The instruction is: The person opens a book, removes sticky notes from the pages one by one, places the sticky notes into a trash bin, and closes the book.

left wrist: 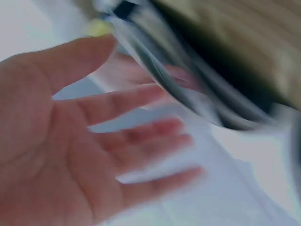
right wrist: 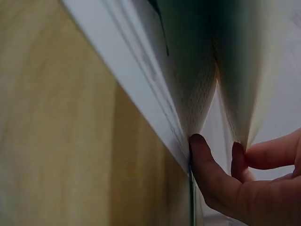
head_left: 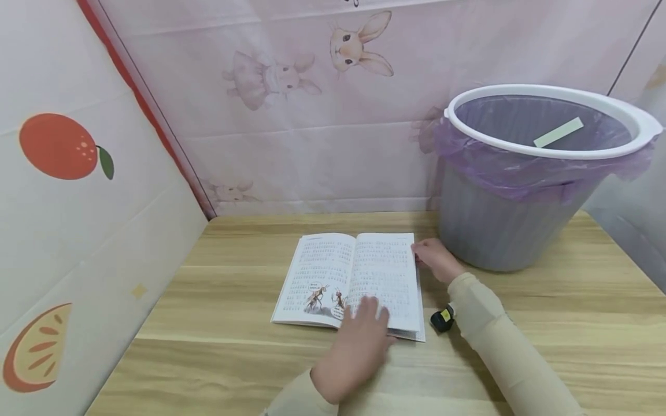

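An open book [head_left: 385, 266] lies on the table, with printed text on both pages and ant-like insect drawings low on the left page. My left hand [head_left: 359, 346], blurred, is over the book's lower edge near the right page. In the left wrist view its fingers [left wrist: 141, 146] are spread beside the book's page edges [left wrist: 155, 66], holding nothing. At the right page's upper outer edge is my right hand [head_left: 439, 260]. The right wrist view shows its thumb and a finger [right wrist: 273, 153] pinching lifted pages [right wrist: 237, 108], while another finger touches the pages beside them.
A grey bin [head_left: 494, 214] with a white rim and purple liner stands at the table's back right; a pale green strip [head_left: 559, 133] shows inside its rim. A black device with a yellow label [head_left: 442, 318] sits by the right wrist. Printed cloth walls [head_left: 312, 156] border the table [head_left: 208, 312].
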Demonstrator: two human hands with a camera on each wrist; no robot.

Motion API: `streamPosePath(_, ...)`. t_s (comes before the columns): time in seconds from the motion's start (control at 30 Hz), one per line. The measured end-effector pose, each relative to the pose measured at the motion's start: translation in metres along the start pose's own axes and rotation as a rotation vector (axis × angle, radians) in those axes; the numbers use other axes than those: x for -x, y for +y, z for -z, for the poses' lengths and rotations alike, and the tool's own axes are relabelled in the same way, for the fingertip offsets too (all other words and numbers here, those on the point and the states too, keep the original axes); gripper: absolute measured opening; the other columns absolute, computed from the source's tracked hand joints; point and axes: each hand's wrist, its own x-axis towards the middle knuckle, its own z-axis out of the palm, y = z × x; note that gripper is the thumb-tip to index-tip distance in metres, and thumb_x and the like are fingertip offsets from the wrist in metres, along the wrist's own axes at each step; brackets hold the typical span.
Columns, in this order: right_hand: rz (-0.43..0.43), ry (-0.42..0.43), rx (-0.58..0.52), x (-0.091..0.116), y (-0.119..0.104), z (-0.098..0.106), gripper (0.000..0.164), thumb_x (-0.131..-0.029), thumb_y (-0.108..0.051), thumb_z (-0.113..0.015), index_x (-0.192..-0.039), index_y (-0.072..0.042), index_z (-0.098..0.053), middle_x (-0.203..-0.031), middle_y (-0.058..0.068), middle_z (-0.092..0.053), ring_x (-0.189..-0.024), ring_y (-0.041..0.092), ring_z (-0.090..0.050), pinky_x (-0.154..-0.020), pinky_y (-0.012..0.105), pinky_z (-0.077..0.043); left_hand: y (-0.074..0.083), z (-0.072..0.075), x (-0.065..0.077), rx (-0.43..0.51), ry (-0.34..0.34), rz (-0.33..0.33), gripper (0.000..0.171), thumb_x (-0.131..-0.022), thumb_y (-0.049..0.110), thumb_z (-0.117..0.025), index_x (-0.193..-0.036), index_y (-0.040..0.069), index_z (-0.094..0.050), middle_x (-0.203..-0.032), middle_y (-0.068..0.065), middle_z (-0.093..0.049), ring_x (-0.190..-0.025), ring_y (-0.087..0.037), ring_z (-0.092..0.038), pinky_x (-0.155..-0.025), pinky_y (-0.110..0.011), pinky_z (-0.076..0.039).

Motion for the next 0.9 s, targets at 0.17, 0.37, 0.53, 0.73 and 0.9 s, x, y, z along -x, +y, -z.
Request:
streamPosePath(0.17, 0.008, 0.021, 0.031, 0.0, -0.005, -0.004, 0.026, -0.102, -0.012, -0.036, -0.103, 0.009, -0.052, -0.102, 0.015, -0.055, -0.091, 0.022, -0.054, -0.088, 0.039, -0.047, 0.021, 0.011, 0.011, 0.008, -0.03, -0.342, 0.031, -0.099, 0.038, -0.051, -0.112, 0.013, -0.064, -0.115, 0.003, -0.06, -0.107, -0.008, -0.055, -0.089, -0.021, -0.046)
streamPosePath(0.37, 0.063, -0.013, -0.024, 0.004, -0.006, -0.01, 0.043, -0.107, -0.021, -0.024, -0.123, 0.015, -0.04, -0.118, 0.035, -0.053, -0.105, 0.039, -0.058, -0.094, 0.044, -0.049, 0.029, -0.005, 0.01, -0.12, -0.051, -0.104, 0.056, -0.097, 0.032, -0.054, -0.145, 0.007, -0.039, -0.146, -0.01, -0.042, -0.134, -0.021, -0.04, -0.107, -0.031, -0.036)
streamPosePath(0.53, 0.166, -0.018, 0.202, 0.014, -0.006, -0.015, 0.03, -0.101, -0.006, -0.034, -0.118, 0.016, -0.047, -0.112, 0.034, -0.059, -0.103, 0.04, -0.06, -0.089, 0.043, -0.051, 0.02, -0.012, 0.0, -0.107, 0.125, 0.087, 0.064, -0.086, 0.015, -0.066, -0.145, 0.008, -0.04, -0.146, -0.018, -0.041, -0.131, -0.034, -0.042, -0.103, -0.048, -0.039)
streamPosePath(0.73, 0.23, -0.036, 0.485, 0.02, -0.009, -0.015, 0.032, -0.093, -0.002, -0.046, -0.119, 0.016, -0.051, -0.115, 0.029, -0.06, -0.107, 0.04, -0.057, -0.091, 0.046, -0.048, 0.007, -0.013, -0.002, -0.162, 0.076, 0.218, 0.051, -0.09, 0.022, -0.062, -0.137, 0.006, -0.051, -0.139, -0.017, -0.05, -0.125, -0.041, -0.048, -0.098, -0.057, -0.039)
streamPosePath(0.9, 0.318, -0.101, 0.544, 0.021, -0.001, -0.011, 0.04, -0.093, -0.013, -0.057, -0.121, 0.014, -0.048, -0.117, 0.031, -0.058, -0.11, 0.043, -0.056, -0.093, 0.048, -0.048, -0.002, -0.016, -0.002, -0.182, 0.09, 0.221, 0.051, -0.087, 0.039, -0.067, -0.12, 0.0, -0.062, -0.123, -0.017, -0.061, -0.106, -0.034, -0.061, -0.087, -0.048, -0.048)
